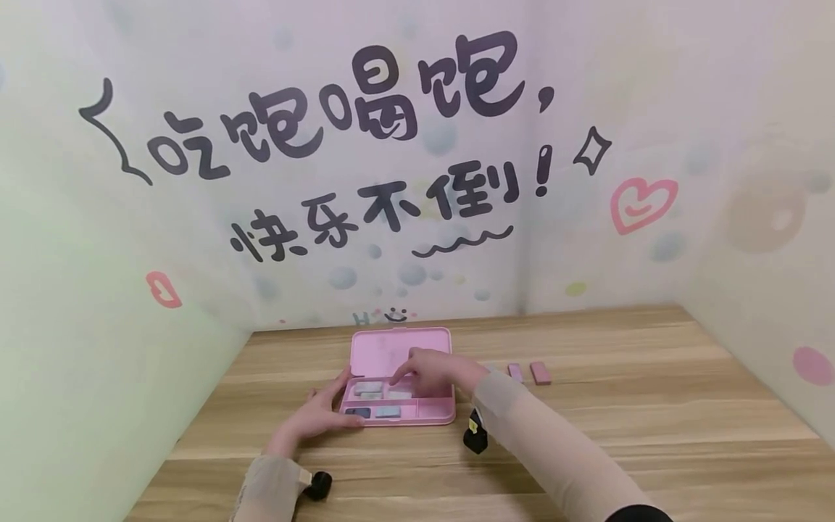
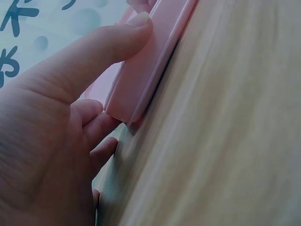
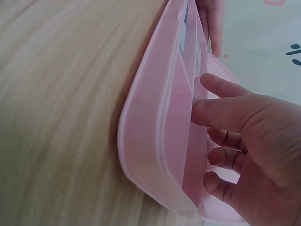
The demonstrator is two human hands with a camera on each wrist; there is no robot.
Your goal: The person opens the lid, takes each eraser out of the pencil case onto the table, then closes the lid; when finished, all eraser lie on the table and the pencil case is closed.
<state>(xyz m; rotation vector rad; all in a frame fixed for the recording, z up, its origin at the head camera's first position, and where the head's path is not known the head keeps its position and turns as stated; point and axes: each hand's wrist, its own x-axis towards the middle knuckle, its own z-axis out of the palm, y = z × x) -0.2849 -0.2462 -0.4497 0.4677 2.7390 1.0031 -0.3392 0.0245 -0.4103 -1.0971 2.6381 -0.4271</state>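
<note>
Your left hand [image 1: 317,415] grips pink hinged case [image 1: 381,349] at 9 o'clock; brace firmly | right hand [image 1: 432,372]: index extended, hold unclear

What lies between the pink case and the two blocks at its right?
In the head view, the right wrist and sleeve cross between case and blocks.

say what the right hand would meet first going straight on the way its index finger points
The right hand points down-left into the open pink box: probably the pale blocks in its back row come first, though depth is unclear.
</note>
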